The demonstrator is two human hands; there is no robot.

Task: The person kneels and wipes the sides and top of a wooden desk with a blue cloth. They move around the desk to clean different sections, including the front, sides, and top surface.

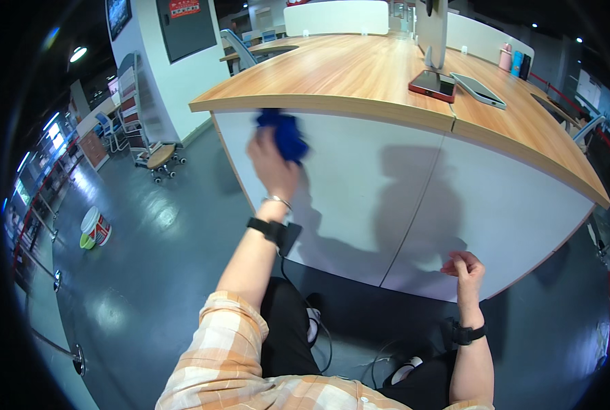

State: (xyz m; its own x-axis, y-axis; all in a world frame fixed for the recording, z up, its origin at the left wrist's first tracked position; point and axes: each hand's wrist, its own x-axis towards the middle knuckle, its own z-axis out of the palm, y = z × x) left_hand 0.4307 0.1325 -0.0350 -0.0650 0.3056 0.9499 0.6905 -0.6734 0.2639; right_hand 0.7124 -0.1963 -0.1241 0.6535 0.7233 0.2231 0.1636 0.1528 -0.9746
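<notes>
My left hand [271,161] is stretched forward and holds a dark blue cloth [288,138] against the upper left of a white desk panel [356,169]. The cloth and fingers are slightly blurred. Just above them runs the front edge of the wood-grain desktop [325,66]. Low on the right, my right hand [465,266] hangs in front of the panel with its fingers loosely curled and nothing seen in it. Whether its fingertips touch the panel, I cannot tell. A vertical seam divides the panel, and my shadow falls across it.
A red-edged phone [433,84] and a pale phone [478,90] lie on the desktop near a monitor [433,31]. Bottles [516,62] stand farther back. On the floor at left are a white bucket [96,225], a green basin [86,241] and a wheeled chair [161,156]. A cable [328,335] trails by my feet.
</notes>
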